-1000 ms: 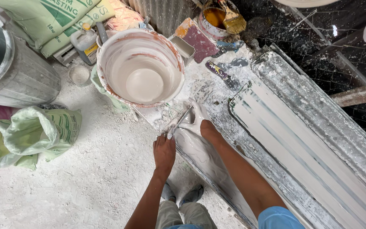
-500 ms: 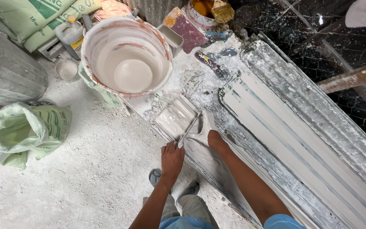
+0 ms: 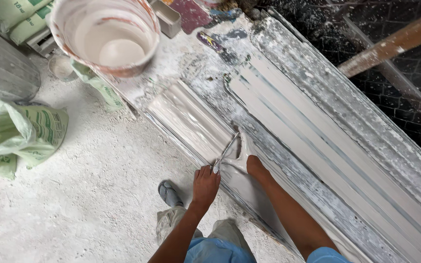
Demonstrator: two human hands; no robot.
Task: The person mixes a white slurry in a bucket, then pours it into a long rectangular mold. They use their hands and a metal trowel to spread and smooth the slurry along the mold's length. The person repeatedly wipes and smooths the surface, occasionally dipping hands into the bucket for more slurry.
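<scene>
Plaster moulding (image 3: 191, 122), long and ribbed, wet and glossy grey-white, lying lengthwise on the table (image 3: 191, 53) directly under and ahead of both hands. We judge the step in hand to be the smoothing or spreading of wet plaster along this cast: our left hand (image 3: 205, 184) is clenched round the handle of a thin metal blade (image 3: 224, 155), whose tip runs up and away from the knuckles onto the wet surface, while our right hand (image 3: 244, 158), coated white with plaster, lies flat with fingers spread on the moulding just beside the blade; it grasps nothing that we can make out. We judge that the next move calls for a steady, shallow stroke along the length of the ribs, with the flat hand keeping light pressure so the soft surface is not gouged. The cast shows parallel ridges, smooth near our hands and duller toward its far end. To the right of the right hand lies a second, wider profile strip (image 3: 317, 141), paler, with fine blue-grey lines. Well ahead of the left hand stands a large plaster-smeared bucket (image 3: 104, 36); far to the left, green-printed sacks (image 3: 20, 131) rest on the dusty floor (image 3: 88, 195). A grey sandal (image 3: 169, 193) sits just behind the left hand.
</scene>
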